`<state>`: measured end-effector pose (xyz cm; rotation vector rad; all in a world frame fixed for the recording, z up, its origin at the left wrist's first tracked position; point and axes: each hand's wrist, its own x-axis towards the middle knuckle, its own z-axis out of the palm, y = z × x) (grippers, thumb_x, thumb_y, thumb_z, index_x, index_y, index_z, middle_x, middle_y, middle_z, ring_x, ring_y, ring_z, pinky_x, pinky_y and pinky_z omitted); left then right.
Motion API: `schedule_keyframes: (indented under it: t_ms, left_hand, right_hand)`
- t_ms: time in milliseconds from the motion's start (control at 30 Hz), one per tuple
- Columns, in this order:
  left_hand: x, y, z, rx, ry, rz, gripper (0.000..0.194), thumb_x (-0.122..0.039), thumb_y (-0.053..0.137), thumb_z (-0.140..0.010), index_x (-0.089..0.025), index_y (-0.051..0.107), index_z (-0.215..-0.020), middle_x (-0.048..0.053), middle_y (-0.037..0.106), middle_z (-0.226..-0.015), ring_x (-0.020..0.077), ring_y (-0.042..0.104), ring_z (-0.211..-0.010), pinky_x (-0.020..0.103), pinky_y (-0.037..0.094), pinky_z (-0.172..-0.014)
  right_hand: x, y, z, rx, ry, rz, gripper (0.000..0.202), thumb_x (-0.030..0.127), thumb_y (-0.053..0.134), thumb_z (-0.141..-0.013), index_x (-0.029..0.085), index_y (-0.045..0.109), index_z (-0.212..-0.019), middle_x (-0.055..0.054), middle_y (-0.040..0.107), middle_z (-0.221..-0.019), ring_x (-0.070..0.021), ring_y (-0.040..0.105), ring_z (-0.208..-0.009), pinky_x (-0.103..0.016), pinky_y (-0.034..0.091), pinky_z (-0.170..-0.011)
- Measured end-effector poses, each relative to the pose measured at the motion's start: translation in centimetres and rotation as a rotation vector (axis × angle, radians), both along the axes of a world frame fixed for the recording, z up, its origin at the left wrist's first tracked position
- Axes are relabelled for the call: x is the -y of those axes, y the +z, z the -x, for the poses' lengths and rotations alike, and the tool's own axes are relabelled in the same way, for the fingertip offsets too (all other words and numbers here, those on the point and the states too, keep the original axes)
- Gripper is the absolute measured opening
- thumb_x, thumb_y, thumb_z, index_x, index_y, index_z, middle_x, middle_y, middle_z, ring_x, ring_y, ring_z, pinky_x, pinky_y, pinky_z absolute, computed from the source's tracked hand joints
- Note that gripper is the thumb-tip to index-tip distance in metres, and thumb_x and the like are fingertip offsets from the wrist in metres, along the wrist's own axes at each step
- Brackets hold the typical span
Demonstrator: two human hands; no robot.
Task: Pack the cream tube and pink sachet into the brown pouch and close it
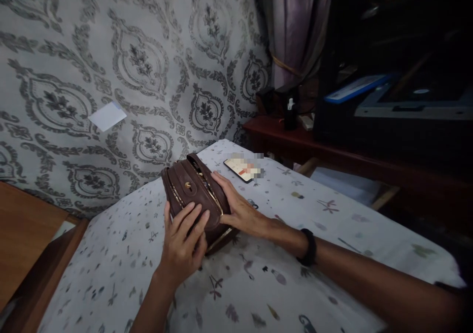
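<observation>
A brown leather bag [190, 187] with gold zips and a gold clasp lies on a white patterned sheet [254, 283]. Its right-hand zip is partly undone, showing a dark gap. My left hand [185, 242] rests on the near left part of the bag, fingers spread over the leather. Along the right side, my right hand [240, 210] holds the bag, thumb near the zip's near end and fingers against the side. A black band circles my right wrist. Beyond the bag lies a phone [238, 169] with its screen lit.
Patterned wallpaper [140, 57] rises behind, with a white paper [107, 116] on it. At the right back, a reddish shelf [281, 132] holds a small dark bottle [290, 114]. An open drawer [347, 185] stands beside the bed. A wooden edge [55, 269] runs along the left.
</observation>
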<state>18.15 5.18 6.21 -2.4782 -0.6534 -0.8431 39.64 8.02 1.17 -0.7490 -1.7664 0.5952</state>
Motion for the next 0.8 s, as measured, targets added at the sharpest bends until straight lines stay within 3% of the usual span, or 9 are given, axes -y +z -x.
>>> schedule_keyframes:
  t_ms: [133,367,500,667,800]
  left_hand:
    - [0.2,0.0,-0.2,-0.025,-0.013,-0.004,0.046,-0.020,0.060,-0.089,-0.016,0.056,-0.135,0.015,0.067,-0.127,0.0287,0.056,-0.128,0.063,0.018,-0.121]
    - [-0.1,-0.7,-0.6,0.055,0.013,-0.011,0.042,-0.011,0.057,-0.090,-0.018,0.058,-0.131,0.014,0.066,-0.125,0.0266,0.056,-0.126,0.061,0.019,-0.121]
    - [0.2,-1.0,-0.3,0.122,0.032,0.048,0.047,-0.014,0.058,-0.090,-0.023,0.055,-0.136,0.014,0.054,-0.140,0.0288,0.047,-0.136,0.058,0.020,-0.122]
    - [-1.3,-1.4,0.1,0.552,0.151,0.426,0.061,-0.034,0.051,-0.098,-0.029,0.030,-0.154,0.009,0.023,-0.164,0.0274,0.022,-0.152,0.046,0.025,-0.123]
    - [-4.1,-0.9,-0.2,0.919,0.169,0.757,0.061,-0.051,0.042,-0.099,-0.029,0.029,-0.155,0.003,0.025,-0.166,0.0222,0.020,-0.153,0.039,0.020,-0.126]
  right_hand:
    - [0.0,0.2,-0.3,0.016,0.012,0.035,0.098,0.045,0.072,-0.085,0.026,0.011,-0.159,-0.013,0.016,-0.166,-0.0299,0.015,-0.154,-0.050,0.017,-0.125]
    - [0.4,1.1,-1.5,0.049,0.110,0.120,0.111,0.037,0.080,-0.076,0.026,0.009,-0.160,-0.011,0.010,-0.168,-0.0309,0.013,-0.154,-0.049,0.014,-0.125]
    - [1.0,1.8,-2.2,-0.020,0.206,0.236,0.112,0.044,0.081,-0.075,0.030,0.008,-0.160,-0.006,0.012,-0.168,-0.0307,0.017,-0.153,-0.049,0.015,-0.125]
    - [-0.8,2.2,-2.1,-0.131,0.183,0.300,0.083,0.061,0.058,-0.090,0.031,0.020,-0.158,-0.003,0.024,-0.166,-0.0263,0.022,-0.152,-0.048,0.014,-0.126]
    - [-5.3,3.2,-1.0,-0.215,0.135,0.349,0.076,0.072,0.049,-0.089,0.031,0.039,-0.152,-0.001,0.031,-0.164,-0.0249,0.023,-0.152,-0.046,0.009,-0.127]
